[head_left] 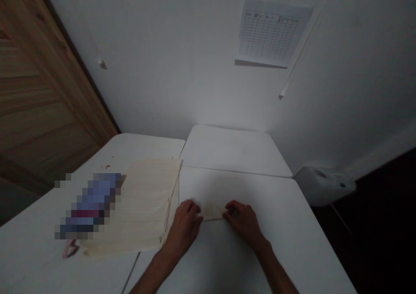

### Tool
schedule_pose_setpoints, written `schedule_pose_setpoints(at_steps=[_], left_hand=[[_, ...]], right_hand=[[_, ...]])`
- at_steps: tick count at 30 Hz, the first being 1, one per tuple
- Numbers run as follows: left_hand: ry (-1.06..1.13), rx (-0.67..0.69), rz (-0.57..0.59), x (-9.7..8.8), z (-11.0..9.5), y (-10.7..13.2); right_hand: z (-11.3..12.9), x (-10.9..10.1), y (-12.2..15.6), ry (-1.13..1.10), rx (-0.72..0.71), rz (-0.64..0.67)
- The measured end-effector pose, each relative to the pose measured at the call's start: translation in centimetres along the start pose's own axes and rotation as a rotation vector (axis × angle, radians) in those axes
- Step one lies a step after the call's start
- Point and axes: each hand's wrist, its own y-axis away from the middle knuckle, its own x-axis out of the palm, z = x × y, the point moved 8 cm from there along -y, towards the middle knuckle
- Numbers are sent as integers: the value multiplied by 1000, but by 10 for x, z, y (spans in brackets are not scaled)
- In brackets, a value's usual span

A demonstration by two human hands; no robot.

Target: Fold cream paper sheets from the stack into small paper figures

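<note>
A small, pale beige folded piece (212, 211) lies on the white table, with a crease near its middle; I cannot tell whether it is cloth or paper. My left hand (186, 220) is closed at its left end, fingers curled. At the opposite end, my right hand (242, 220) pinches the edge between thumb and fingers. Left of my left hand, a large flat cream sheet (146, 203) with faint lines and a frayed-looking right edge rests on the table. A pixelated blue item (94, 198) lies over its left part.
White tables (273, 242) are pushed together, with seams between them. A pinkish loop (70, 248) lies near the sheet's lower left corner. A printed chart (271, 34) hangs on the wall. Beyond the right edge stands a whitish plastic container (321, 188). A wooden door (48, 82) is at left.
</note>
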Motion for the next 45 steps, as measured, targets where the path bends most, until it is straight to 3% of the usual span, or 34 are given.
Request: schedule_pose_setpoints(at_steps=[4, 7, 16, 28, 41, 45], left_hand=[[10, 270, 69, 18, -19, 9], [-28, 341, 195, 35, -24, 15], [-69, 323, 234, 39, -25, 15], [16, 313, 166, 33, -27, 8], [-36, 365, 217, 37, -35, 8], [-94, 376, 252, 37, -38, 10]], right_hand=[[2, 0, 0, 12, -20, 7], [3, 0, -1, 21, -28, 4], [2, 1, 0, 10, -17, -1], [0, 2, 1, 17, -9, -1], [0, 3, 3, 50, -2, -16], [10, 3, 10, 139, -126, -85]])
